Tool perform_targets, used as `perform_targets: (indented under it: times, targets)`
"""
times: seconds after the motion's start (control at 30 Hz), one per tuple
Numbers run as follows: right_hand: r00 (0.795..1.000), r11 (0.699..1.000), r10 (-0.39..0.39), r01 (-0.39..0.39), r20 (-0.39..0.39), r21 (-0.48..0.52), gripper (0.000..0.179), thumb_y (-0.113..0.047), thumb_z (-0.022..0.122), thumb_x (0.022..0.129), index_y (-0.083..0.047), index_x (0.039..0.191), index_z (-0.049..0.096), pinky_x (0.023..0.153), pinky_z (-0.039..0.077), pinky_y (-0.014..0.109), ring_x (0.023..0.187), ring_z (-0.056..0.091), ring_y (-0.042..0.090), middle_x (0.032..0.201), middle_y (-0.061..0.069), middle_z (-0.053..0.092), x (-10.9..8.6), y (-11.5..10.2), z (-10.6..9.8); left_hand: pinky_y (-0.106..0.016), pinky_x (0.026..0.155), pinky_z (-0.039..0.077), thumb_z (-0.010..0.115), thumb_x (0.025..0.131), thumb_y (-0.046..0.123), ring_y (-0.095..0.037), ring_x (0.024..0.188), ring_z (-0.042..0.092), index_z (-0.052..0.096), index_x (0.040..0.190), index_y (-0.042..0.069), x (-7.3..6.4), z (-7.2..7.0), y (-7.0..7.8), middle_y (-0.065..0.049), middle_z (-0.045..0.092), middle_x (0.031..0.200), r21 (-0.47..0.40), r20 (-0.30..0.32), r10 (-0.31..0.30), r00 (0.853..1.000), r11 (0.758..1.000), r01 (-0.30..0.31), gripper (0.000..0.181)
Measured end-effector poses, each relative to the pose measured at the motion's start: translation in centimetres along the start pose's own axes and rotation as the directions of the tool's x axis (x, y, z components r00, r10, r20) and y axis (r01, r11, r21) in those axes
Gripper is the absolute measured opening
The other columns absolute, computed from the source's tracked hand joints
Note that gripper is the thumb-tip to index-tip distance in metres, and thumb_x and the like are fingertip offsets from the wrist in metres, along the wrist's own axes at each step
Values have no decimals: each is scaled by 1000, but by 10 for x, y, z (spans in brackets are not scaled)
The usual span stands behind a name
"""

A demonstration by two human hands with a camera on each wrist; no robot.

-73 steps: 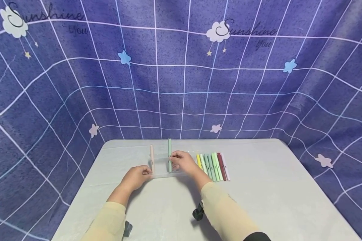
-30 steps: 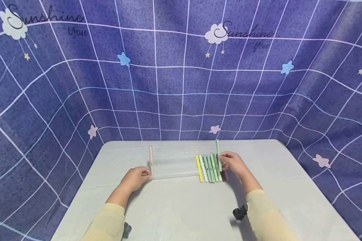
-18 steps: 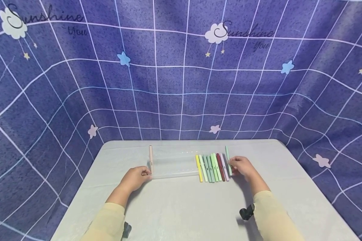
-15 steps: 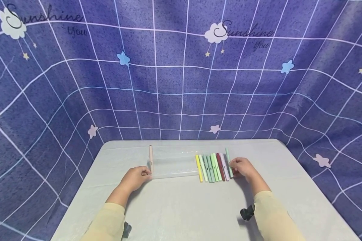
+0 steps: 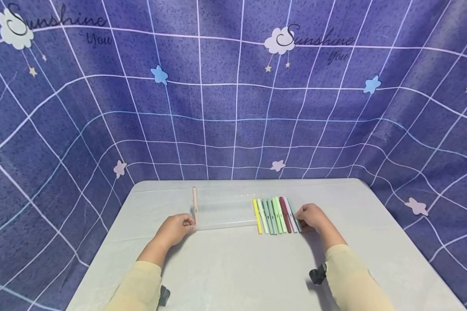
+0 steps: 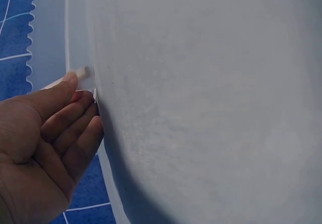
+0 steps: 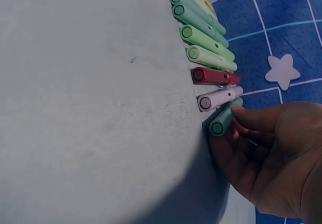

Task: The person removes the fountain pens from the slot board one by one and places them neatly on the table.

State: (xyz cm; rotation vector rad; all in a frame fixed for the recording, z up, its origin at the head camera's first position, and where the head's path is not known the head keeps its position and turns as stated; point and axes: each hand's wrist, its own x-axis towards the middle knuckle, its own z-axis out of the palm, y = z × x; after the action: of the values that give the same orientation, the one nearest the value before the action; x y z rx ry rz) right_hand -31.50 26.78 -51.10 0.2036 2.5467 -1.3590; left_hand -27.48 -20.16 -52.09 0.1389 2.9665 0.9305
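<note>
My right hand [image 5: 313, 216] pinches a dark green pen [image 7: 225, 119] between thumb and fingers. The pen lies low at the right end of a row, just beside a lavender pen [image 7: 220, 98]. On the left, my left hand [image 5: 175, 231] holds the near left corner of a clear plastic tray [image 5: 225, 225], thumb and fingertips at its rim. A beige pen [image 5: 195, 201] lies inside the tray along its left end, close to the left fingertips. Part of the beige pen is behind the thumb in the left wrist view.
Between tray and right hand lie a yellow pen [image 5: 257, 218], several green pens [image 5: 273, 220] and a maroon pen [image 5: 285, 216], side by side. The yellow one sits right at the tray's right end. Beyond the white table [image 5: 233, 268] hangs a blue gridded curtain [image 5: 233, 108].
My right hand has lifted the green pen from the tray, carried it right over the row and lowered it flat beside the lavender pen. The left hand has stayed at the tray corner.
</note>
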Motion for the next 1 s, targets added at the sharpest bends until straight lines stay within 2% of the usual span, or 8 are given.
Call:
perform_targets:
  times: [0.2, 0.43, 0.83, 0.93, 1.0]
  targets:
    - [1000, 1000, 11, -11, -4, -13, 14, -8, 62, 92, 5, 92, 60, 63, 59, 38, 68, 65, 22, 80, 14, 65, -2, -3, -1, -43, 83, 49, 74, 87, 27, -11, 76, 56, 68, 90, 22, 1, -2, 2, 10, 68, 81, 4, -1, 4, 1000, 1000, -4, 8]
    - [1000, 1000, 12, -12, -7, 19, 14, -8, 62, 93, 5, 94, 57, 61, 59, 37, 67, 65, 22, 80, 14, 64, -2, -1, 0, -43, 83, 49, 73, 88, 27, -11, 76, 56, 69, 91, 21, 0, -4, 4, 10, 68, 81, 13, 0, 5, 1000, 1000, -5, 8]
    - [1000, 1000, 5, -5, 1, 23, 18, -10, 61, 94, 7, 95, 57, 62, 60, 39, 69, 66, 24, 82, 17, 64, -6, -2, 2, -44, 83, 49, 73, 88, 28, -11, 76, 56, 68, 90, 22, 0, -1, 1, 10, 68, 81, 1, 2, -6, 1000, 1000, 6, 8]
    - [999, 999, -6, 3, -48, -46, 27, -20, 59, 96, 6, 97, 58, 62, 59, 37, 69, 65, 24, 82, 17, 63, -4, -2, -4, -43, 83, 49, 73, 88, 29, -11, 75, 56, 68, 89, 23, -1, 0, 1, 11, 68, 80, 1, 5, -9, 1000, 1000, 9, 8]
    - [992, 995, -43, 32, -116, -99, 31, -27, 57, 97, 4, 98, 59, 61, 57, 34, 68, 63, 22, 81, 15, 63, -2, -4, -8, -44, 84, 49, 73, 88, 29, -10, 75, 56, 68, 89, 23, -1, 0, 1, 11, 68, 80, 2, 5, -6, 1000, 1000, 6, 8]
